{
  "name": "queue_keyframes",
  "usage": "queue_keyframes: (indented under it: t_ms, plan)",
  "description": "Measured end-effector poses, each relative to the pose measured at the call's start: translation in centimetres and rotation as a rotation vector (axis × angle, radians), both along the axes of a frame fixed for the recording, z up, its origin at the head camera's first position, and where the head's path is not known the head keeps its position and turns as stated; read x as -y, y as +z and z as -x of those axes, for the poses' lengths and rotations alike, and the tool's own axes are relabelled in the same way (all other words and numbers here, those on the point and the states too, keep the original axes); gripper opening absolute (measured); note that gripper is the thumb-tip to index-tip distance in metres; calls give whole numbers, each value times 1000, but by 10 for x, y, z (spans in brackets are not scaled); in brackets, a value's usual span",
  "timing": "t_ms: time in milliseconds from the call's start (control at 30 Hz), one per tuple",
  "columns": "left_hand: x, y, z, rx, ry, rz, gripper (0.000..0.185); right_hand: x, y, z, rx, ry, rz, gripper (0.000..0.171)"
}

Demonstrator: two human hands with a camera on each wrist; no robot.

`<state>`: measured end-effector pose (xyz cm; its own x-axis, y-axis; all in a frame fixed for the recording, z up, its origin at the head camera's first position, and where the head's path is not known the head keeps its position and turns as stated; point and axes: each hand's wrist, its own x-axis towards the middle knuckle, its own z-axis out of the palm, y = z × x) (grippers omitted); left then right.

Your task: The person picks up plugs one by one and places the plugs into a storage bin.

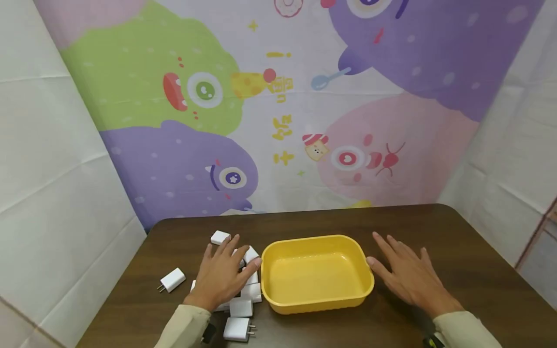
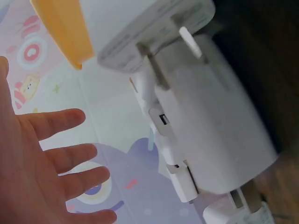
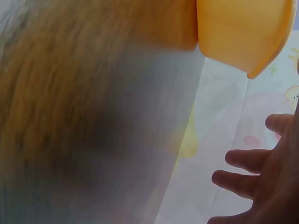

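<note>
An empty yellow plastic tub stands on the dark wooden table. Several white plug adapters lie in a loose pile at its left. My left hand lies flat with straight fingers on top of that pile, thumb against the tub's left rim. My right hand rests flat and open on the table just right of the tub, thumb near its rim. The left wrist view shows white adapters close up and spread fingers. In the right wrist view I see the tub's edge and my fingers.
One adapter lies apart at the left and another at the back of the pile. A cartoon-printed cloth hangs behind the table. White sheets close off both sides.
</note>
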<state>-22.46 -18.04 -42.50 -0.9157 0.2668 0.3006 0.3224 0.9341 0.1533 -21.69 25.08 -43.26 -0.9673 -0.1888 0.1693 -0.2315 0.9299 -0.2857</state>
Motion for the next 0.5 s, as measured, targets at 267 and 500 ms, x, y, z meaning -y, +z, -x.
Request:
queue_keyframes:
  t_ms: [267, 500]
  plan:
    - [-3, -7, -3, -115, -44, 17, 55, 3, -2, -4, -6, 5, 10, 76]
    - [-4, -10, -4, -223, -87, -1, 38, 8, -2, -6, -4, 20, 35, 73]
